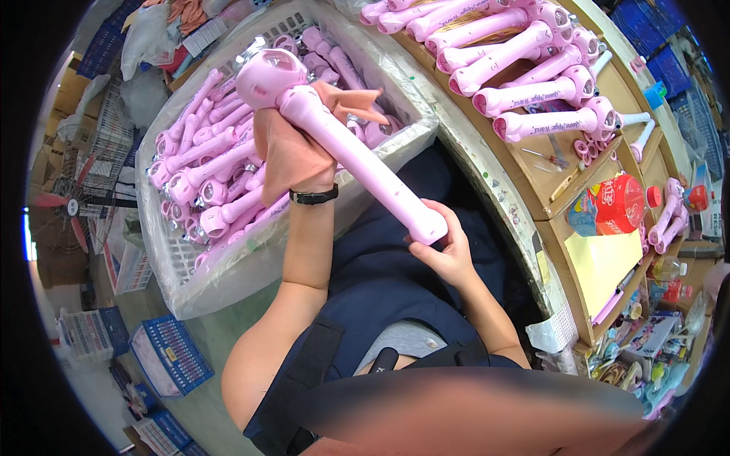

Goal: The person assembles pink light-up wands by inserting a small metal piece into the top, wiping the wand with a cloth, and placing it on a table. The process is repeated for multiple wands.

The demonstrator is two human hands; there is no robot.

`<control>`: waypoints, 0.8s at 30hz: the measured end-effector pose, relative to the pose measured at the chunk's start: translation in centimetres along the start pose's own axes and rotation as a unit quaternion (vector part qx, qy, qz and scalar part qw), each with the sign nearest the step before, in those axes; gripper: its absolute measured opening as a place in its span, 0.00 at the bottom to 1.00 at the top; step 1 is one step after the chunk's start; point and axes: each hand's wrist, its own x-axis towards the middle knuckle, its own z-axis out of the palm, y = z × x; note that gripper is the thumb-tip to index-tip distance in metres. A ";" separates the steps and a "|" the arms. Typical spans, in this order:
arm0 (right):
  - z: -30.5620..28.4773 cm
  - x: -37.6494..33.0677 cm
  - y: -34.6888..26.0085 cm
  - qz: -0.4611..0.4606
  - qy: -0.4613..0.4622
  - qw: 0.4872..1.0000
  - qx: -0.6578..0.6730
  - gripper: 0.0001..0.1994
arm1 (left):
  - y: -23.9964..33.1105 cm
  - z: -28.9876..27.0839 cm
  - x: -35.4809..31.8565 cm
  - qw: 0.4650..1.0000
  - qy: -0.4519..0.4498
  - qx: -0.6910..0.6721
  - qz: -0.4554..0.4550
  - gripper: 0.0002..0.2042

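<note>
I hold one long pink toy wand (357,156) over my lap. My left hand (293,148), in a pinkish-brown glove, grips its upper shaft just below the round head. My right hand (449,251), bare, wraps the butt end of the handle. The wand slants from upper left down to lower right. Behind it stands a white plastic crate (228,285) lined with clear plastic and filled with several more pink wands (205,171).
A wooden workbench (547,194) curves along my right, with a row of finished pink wands (532,68), a red snack bag (616,205), yellow paper (601,262) and small tools. Blue and white trays (171,353) and a fan (65,205) stand on the floor at left.
</note>
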 end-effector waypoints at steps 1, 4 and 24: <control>-0.1 0.0 0.0 0.042 -0.021 0.994 0.103 0.31 | 0.1 0.5 -0.1 0.997 -0.076 0.026 -0.011 0.22; -0.1 -0.1 0.1 0.065 -0.060 0.977 0.194 0.26 | -0.1 1.5 -0.8 0.994 0.105 0.014 0.012 0.31; 1.2 0.1 -0.2 0.052 0.008 0.944 -0.324 0.31 | -4.2 2.0 -2.9 0.964 -0.192 -0.070 -0.171 0.42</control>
